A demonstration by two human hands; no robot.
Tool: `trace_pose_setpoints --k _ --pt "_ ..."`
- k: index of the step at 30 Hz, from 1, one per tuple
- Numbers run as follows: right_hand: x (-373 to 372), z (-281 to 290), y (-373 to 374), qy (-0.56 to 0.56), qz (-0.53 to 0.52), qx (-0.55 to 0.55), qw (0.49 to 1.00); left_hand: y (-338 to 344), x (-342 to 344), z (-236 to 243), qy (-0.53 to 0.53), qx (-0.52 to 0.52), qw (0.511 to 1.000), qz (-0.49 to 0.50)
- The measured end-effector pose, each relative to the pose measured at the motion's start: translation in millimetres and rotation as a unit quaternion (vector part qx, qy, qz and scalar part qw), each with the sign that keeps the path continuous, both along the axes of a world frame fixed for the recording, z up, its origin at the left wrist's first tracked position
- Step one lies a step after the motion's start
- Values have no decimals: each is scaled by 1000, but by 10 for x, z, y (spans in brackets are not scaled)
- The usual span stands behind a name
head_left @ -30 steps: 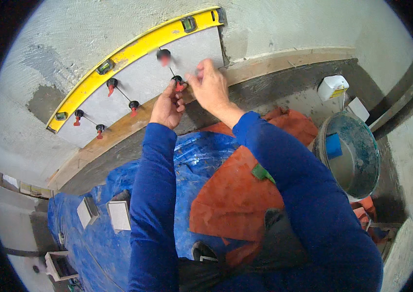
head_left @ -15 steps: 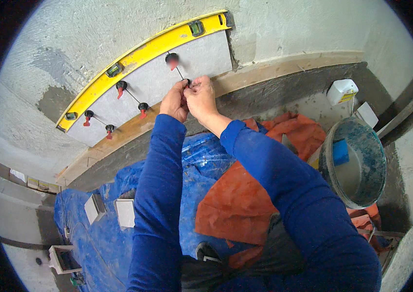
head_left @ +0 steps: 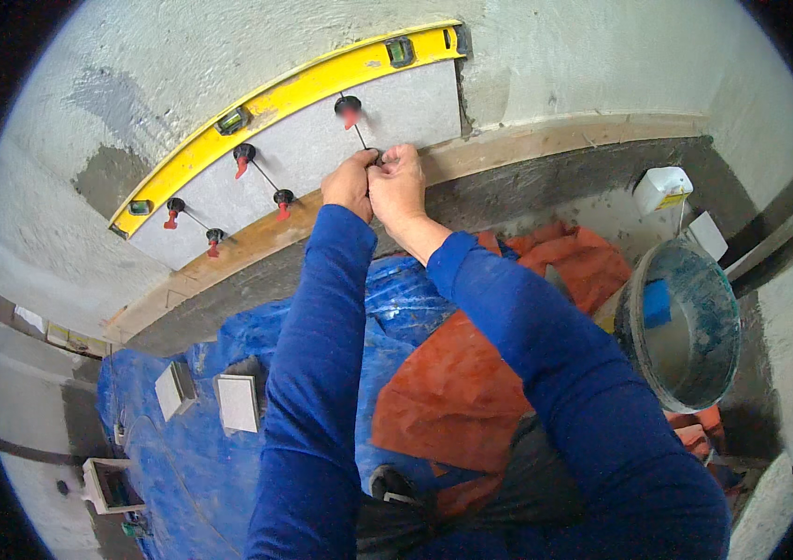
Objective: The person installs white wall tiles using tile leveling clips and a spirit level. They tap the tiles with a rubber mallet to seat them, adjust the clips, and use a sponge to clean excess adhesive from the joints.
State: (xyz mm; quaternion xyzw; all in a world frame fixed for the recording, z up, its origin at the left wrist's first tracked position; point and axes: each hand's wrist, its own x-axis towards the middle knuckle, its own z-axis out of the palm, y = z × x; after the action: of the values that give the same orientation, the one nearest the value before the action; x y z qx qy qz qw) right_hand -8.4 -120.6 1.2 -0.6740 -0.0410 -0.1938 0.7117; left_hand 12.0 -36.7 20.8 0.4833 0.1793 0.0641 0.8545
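A long grey tile (head_left: 312, 149) stands against the wall, its lower edge by a wooden batten. A yellow spirit level (head_left: 298, 89) lies along its upper edge. Thin rods join pairs of black suction cups with red levers on the tile: one pair at left, another in the middle with its upper cup (head_left: 244, 154), and a third to the right with its upper cup (head_left: 348, 106). At the third pair's lower end, my left hand (head_left: 349, 189) and my right hand (head_left: 397, 189) close together around the lower black cup. Their fingers mostly hide it.
The wooden batten (head_left: 555, 135) runs along the wall below the tile. Blue tarp (head_left: 200, 448) and orange cloth (head_left: 452, 401) cover the floor. To the right are a mortar-stained bucket (head_left: 695, 373) and a white canister (head_left: 663, 189). Tile stacks (head_left: 239, 403) rest on the tarp.
The whole view has shifted slightly, so the wall and tile sit a little further right. Both hands remain at the same suction cup, with fingers slightly repositioned.
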Motion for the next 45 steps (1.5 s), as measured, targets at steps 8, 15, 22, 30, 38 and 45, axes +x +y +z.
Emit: trace_pose_setpoints --k 8,15,22,30,38,45 --pt "1 246 -418 -25 88 -171 981 175 -553 371 79 232 967 -63" --pt "-93 894 -346 -84 105 -31 990 356 -1207 461 -23 236 969 -63" --pt "-172 1086 -211 -50 137 77 986 726 -1396 619 -69 212 975 -4" --pt "-175 1102 -168 -33 126 88 988 959 -1423 615 -94 160 982 40" --pt "-181 1079 -237 -40 151 74 985 1112 -1395 653 -78 138 985 72" --pt "-207 1104 -228 -57 96 -14 994 1185 -1393 701 -94 109 987 73"
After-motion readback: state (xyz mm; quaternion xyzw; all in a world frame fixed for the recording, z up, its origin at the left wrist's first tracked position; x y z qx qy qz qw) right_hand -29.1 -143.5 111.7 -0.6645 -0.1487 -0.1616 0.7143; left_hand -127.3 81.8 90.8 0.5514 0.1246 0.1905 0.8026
